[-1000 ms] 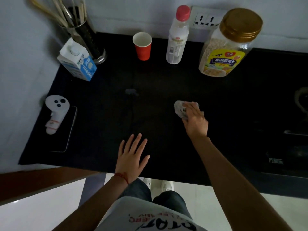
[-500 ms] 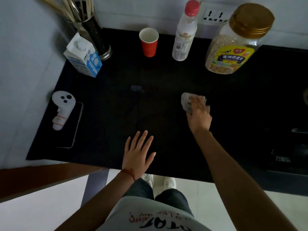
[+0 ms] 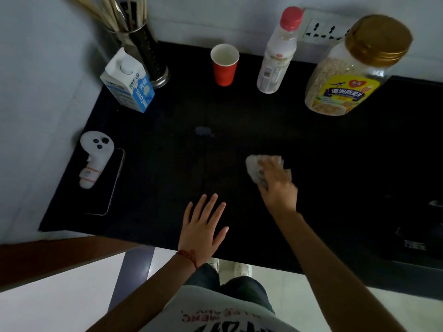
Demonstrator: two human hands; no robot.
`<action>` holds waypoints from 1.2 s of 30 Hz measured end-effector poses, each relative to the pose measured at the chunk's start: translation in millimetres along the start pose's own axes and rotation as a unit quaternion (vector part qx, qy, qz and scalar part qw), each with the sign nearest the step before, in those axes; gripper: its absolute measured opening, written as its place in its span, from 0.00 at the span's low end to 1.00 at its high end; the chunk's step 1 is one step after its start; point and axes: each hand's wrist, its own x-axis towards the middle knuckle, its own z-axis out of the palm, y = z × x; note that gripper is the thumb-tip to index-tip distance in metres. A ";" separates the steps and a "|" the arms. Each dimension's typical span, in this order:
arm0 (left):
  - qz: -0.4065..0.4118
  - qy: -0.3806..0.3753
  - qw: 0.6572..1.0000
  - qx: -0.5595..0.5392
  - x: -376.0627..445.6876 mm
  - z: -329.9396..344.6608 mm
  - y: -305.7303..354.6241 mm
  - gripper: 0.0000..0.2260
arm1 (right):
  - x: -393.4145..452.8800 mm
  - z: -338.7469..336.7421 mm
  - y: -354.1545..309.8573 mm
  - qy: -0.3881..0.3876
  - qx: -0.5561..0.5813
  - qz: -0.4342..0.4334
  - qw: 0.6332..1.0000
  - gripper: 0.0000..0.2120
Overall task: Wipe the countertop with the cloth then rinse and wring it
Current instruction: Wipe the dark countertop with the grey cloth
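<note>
The black countertop fills most of the view. My right hand presses a crumpled grey-white cloth flat onto it, right of centre; my fingers cover most of the cloth. My left hand lies flat on the counter near the front edge, fingers spread, holding nothing. A small pale wet smear shows on the counter, up and to the left of the cloth.
Along the back stand a milk carton, a utensil holder, a red paper cup, a red-capped bottle and a gold-lidded oat jar. A white controller lies on a phone at left. A stove is at right.
My right hand has slid the cloth a little across the counter with a wiping motion, now blurred. My left hand has stayed flat in place. The camera view has shifted slightly.
</note>
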 end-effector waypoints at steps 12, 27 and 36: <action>-0.020 0.035 0.999 -0.035 1.9 -4.8 -2.1 0.23 | 26.3 16.4 -19.0 -0.038 -0.013 -0.038 0.998 0.27; -0.185 0.034 0.982 -0.016 28.2 -23.1 -97.9 0.24 | 103.6 37.8 -96.8 -0.076 0.004 -0.112 0.991 0.26; -0.184 0.041 0.982 -0.019 27.7 -19.0 -100.5 0.24 | 102.4 43.3 -104.6 -0.084 0.003 -0.162 0.983 0.25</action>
